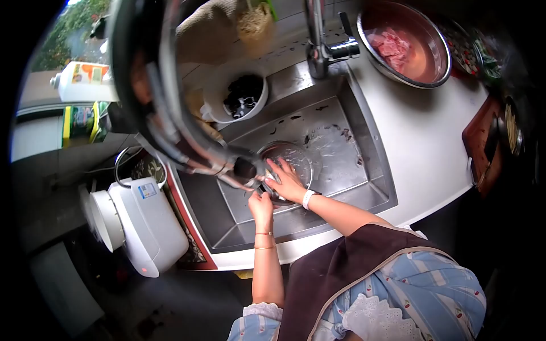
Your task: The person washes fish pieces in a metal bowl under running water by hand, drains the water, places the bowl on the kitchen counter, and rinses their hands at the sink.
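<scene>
A round bowl (311, 167), seemingly metal, holds water inside the steel sink (341, 125). My right hand (288, 183), with a white band at the wrist, reaches into the bowl with its fingers spread. Something pale shows beneath that hand, too covered to name. My left hand (261, 206), wearing thin bracelets, is closed at the near left side of the bowl. Its fingertips are tucked in, so what they grip cannot be made out. Dark scraps lie on the wet sink floor around the bowl.
A blurred dark curved object (170, 102) hangs close to the camera. Beyond the sink stand a faucet (319, 54) and a white pot (259, 96) with dark contents. A bowl of raw meat (392, 48) sits right, a cutting board (483, 145) farther right, a white appliance (145, 221) left.
</scene>
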The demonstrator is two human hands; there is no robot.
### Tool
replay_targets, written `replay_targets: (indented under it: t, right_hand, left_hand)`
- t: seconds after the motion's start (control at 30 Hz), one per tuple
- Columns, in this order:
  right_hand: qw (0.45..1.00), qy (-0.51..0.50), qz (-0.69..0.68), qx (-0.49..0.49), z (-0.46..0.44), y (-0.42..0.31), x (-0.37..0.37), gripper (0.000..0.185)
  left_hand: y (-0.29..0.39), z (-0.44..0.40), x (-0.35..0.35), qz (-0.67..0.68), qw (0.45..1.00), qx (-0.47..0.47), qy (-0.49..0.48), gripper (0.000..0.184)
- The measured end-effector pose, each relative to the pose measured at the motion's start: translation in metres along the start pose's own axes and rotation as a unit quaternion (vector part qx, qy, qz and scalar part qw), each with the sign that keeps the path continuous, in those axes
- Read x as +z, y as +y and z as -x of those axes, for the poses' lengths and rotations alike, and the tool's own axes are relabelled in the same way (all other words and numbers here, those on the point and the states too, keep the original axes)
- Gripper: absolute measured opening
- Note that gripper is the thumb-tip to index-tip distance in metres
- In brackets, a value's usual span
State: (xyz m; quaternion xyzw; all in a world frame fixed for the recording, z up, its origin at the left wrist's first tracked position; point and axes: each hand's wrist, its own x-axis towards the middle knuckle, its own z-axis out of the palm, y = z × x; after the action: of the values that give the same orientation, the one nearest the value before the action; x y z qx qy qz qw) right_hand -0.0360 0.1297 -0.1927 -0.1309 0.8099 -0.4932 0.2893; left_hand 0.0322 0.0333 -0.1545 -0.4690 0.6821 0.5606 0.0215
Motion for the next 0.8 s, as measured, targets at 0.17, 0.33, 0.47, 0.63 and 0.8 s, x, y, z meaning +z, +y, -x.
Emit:
replay_targets:
  t: [0.17,0.33,0.47,0.63,0.8]
  right_hand:
    - [0.994,-0.059,-0.080,-0.038,-0.010,-0.011,0.042,0.060]
    - [0.967,0.012,-0.232,-0.102,-0.010,-0.036,0.061,0.055]
    - [0.944,0.025,-0.302,-0.134,-0.001,-0.075,0.043,0.055]
    - [0.919,0.010,-0.369,-0.134,0.004,-0.091,0.035,0.054]
    - [0.929,0.088,-0.204,-0.297,0.007,-0.096,0.028,0.034]
  left_hand:
    - [0.033,0.018,-0.034,-0.095,0.993,0.055,0.051,0.016]
    - [0.061,0.034,-0.045,-0.248,0.944,0.165,0.141,0.030]
    - [0.089,0.051,-0.044,-0.355,0.899,0.200,0.161,0.039]
    - [0.110,0.068,-0.029,-0.507,0.801,0.215,0.236,0.043]
    - [0.136,0.090,-0.004,-0.616,0.719,0.188,0.261,0.043]
